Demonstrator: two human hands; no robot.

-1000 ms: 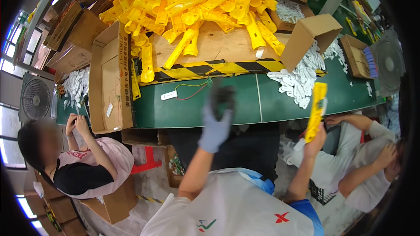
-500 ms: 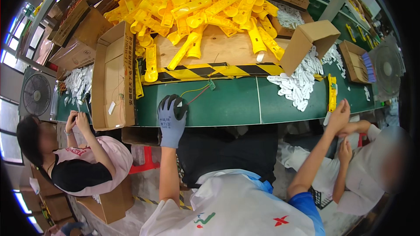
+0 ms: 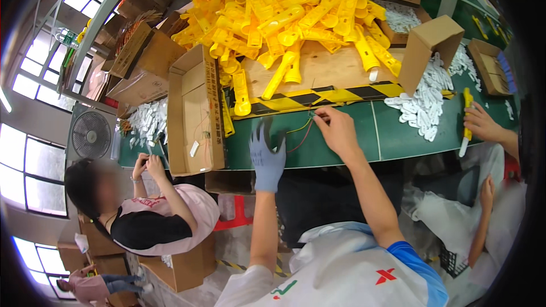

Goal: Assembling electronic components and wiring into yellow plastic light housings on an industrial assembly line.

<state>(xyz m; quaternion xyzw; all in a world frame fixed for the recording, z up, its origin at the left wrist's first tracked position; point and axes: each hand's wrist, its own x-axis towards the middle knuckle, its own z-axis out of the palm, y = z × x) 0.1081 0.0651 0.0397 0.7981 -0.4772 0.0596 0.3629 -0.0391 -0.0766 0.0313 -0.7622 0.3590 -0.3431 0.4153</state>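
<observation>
My bare right hand (image 3: 339,132) reaches over the green worktop (image 3: 358,150), its thumb and fingertips pinched on a small green circuit board (image 3: 311,115). The fingers partly cover the board. From it, thin red and yellow wires (image 3: 306,136) trail toward my left hand. That left hand (image 3: 267,156), in a grey-blue glove with dark fingertips, rests at the near edge of the worktop. Its fingers and thumb are spread, with nothing visible between them. Beyond both hands lies a big heap of yellow plastic housings (image 3: 278,17).
A black-and-yellow striped edge (image 3: 318,95) borders the wooden board. An open cardboard box (image 3: 196,113) stands at left, white plastic parts (image 3: 424,105) are piled at right. Co-workers sit either side; a hand at right (image 3: 483,122) holds a yellow housing (image 3: 467,113).
My right hand has come from the far right to the circuit board. My left fingers have spread; the small white piece there no longer shows. The right co-worker now holds the yellow housing.
</observation>
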